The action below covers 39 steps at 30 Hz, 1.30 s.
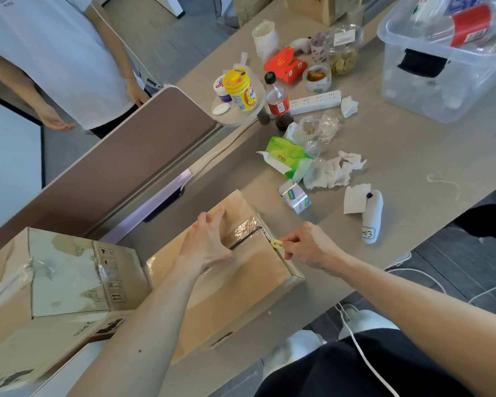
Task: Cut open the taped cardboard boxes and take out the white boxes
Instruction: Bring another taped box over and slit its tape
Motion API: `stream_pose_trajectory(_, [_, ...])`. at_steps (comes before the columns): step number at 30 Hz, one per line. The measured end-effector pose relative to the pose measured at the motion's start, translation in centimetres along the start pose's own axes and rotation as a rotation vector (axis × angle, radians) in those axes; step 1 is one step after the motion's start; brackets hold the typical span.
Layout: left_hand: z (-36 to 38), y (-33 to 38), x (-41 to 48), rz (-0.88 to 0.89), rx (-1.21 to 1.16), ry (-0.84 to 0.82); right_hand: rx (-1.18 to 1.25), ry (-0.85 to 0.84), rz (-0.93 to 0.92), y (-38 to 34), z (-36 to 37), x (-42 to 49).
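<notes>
A taped cardboard box (249,276) lies on the grey table in front of me, clear tape over its top seam. My left hand (206,242) presses flat on the box top beside the seam. My right hand (307,247) is shut on a small pale yellow cutter (277,244), whose tip touches the box's right top edge where the tape wraps over. A second cardboard box (55,285), with torn white patches and tape, stands to the left, touching the first. No white box is in view.
Beyond the box lie a milk carton (295,197), crumpled tissues (332,170), a green tissue pack (288,157), a cola bottle (277,100), a power strip (315,101) and a clear plastic bin (447,61). A brown partition (132,156) runs along the left; a person in a white shirt (49,53) stands behind it.
</notes>
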<state>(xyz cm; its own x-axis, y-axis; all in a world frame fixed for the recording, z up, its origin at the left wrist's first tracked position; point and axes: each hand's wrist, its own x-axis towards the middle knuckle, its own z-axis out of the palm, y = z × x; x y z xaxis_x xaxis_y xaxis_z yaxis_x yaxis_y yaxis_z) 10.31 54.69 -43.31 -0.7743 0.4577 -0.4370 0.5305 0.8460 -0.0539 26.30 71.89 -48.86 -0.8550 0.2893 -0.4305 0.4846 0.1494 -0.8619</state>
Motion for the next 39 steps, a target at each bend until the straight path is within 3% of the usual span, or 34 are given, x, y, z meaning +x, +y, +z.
stream_pose_trajectory(5, [0.9, -0.7, 0.2, 0.022, -0.015, 0.028, -0.041, 0.027, 0.034, -0.2, -0.9, -0.8])
stream_pose_trajectory(8, [1.7, -1.2, -0.2, 0.011, -0.085, 0.021, 0.086, 0.108, 0.108, 0.3, -1.0, -1.2])
stream_pose_trajectory(11, [2.4, -2.1, -1.2, 0.033, -0.301, 0.044, 0.201, 0.108, 0.12, -0.3, -0.7, -1.5])
stream_pose_trajectory(18, [4.8, -4.0, -4.1, 0.051, -0.707, 0.14, 0.217, -0.006, 0.043, -4.7, 2.7, -1.1])
stream_pose_trajectory(30, [6.7, -8.9, -10.2, 0.127, -1.65, 0.134, 0.265, -0.285, 0.071, -11.7, 15.4, -1.0])
stream_pose_trajectory(35, [8.4, -11.7, -11.9, 0.047, -1.901, 0.259, 0.124, -0.357, 0.043, -13.2, 19.5, -1.5])
stream_pose_trajectory(39, [8.9, -15.1, -12.7, -0.221, -1.904, 0.421, -0.207, -0.194, -0.133, -12.2, 21.5, -0.5])
